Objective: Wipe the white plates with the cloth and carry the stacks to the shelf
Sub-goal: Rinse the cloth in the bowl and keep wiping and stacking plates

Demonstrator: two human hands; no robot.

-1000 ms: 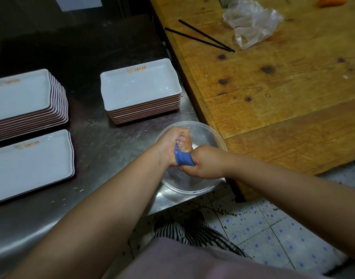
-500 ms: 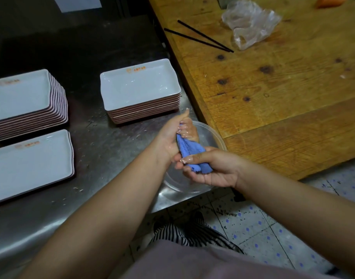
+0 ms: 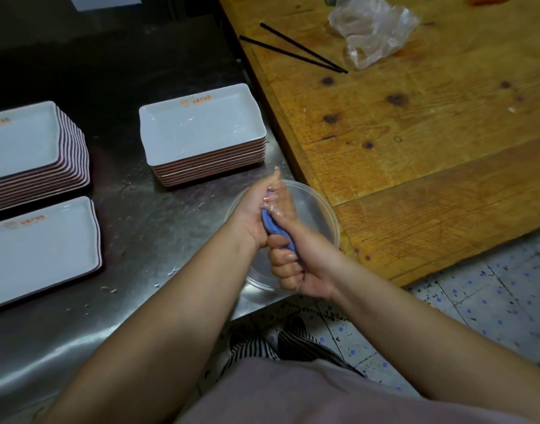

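Both my hands grip a wet blue cloth [image 3: 273, 226], twisted between them above a clear plastic bowl [image 3: 322, 209] at the steel counter's front right corner. My left hand [image 3: 256, 206] holds the cloth's upper end, my right hand [image 3: 293, 261] its lower end, fingers curled tight. A stack of white rectangular plates [image 3: 201, 130] stands just behind the bowl. A taller stack [image 3: 24, 142] stands at the far left, and a low stack [image 3: 39, 246] lies in front of it.
The steel counter [image 3: 146, 224] carries scattered crumbs and water drops. A wooden table [image 3: 415, 133] adjoins on the right, holding two black chopsticks [image 3: 296, 52] and a crumpled plastic bag [image 3: 372, 29]. Tiled floor [image 3: 492, 289] lies below.
My right hand, briefly loosened around the cloth half a second ago, has closed into a fist on it again. Both hands twist the cloth over the bowl.
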